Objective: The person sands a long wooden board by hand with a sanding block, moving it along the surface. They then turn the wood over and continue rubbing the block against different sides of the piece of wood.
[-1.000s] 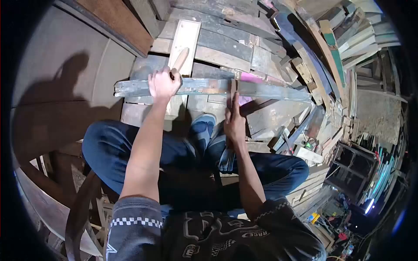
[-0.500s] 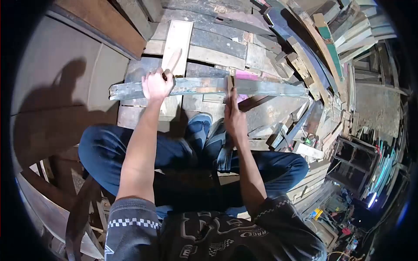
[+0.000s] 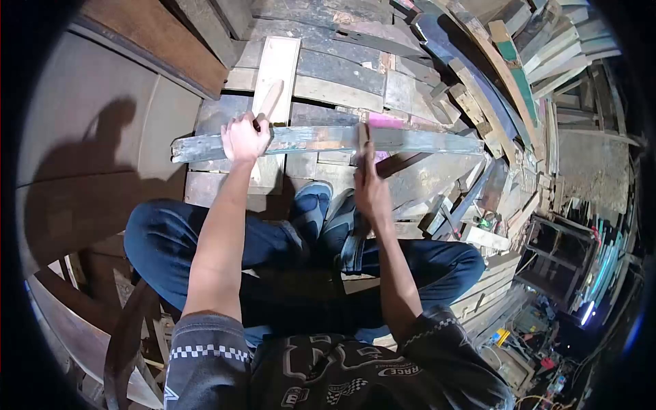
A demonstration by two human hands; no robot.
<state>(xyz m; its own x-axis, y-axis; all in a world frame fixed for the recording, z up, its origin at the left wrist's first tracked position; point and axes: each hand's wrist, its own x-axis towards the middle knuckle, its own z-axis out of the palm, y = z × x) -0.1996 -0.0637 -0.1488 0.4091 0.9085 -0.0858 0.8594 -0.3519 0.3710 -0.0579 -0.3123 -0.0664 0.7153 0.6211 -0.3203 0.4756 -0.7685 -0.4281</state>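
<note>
A long, weathered wooden beam (image 3: 427, 141) with flaking bluish-grey paint runs crosswise in front of me. My left hand (image 3: 244, 138) is closed over its left part, fingers wrapped round the top. Just past that hand a pale tapered wooden piece (image 3: 272, 98) points away over a pale board (image 3: 279, 58). My right hand (image 3: 372, 190) is closed on a narrow brown tool (image 3: 362, 137) that lies across the beam near its middle, index finger stretched along it. Motion blurs this hand and the tool, and I cannot tell the tool's kind.
Worn planks (image 3: 335, 58) make up the floor beyond the beam. Offcuts and long boards (image 3: 509, 89) pile up at the right. A brown timber (image 3: 160, 44) and a pale panel (image 3: 102, 137) stand at the left. My shoes (image 3: 313, 205) are below the beam. Cluttered gear (image 3: 526, 335) lies lower right.
The view has shifted slightly, so the beam and board sit a little lower. My right hand and its tool are now blurred by motion. My left hand keeps its hold.
</note>
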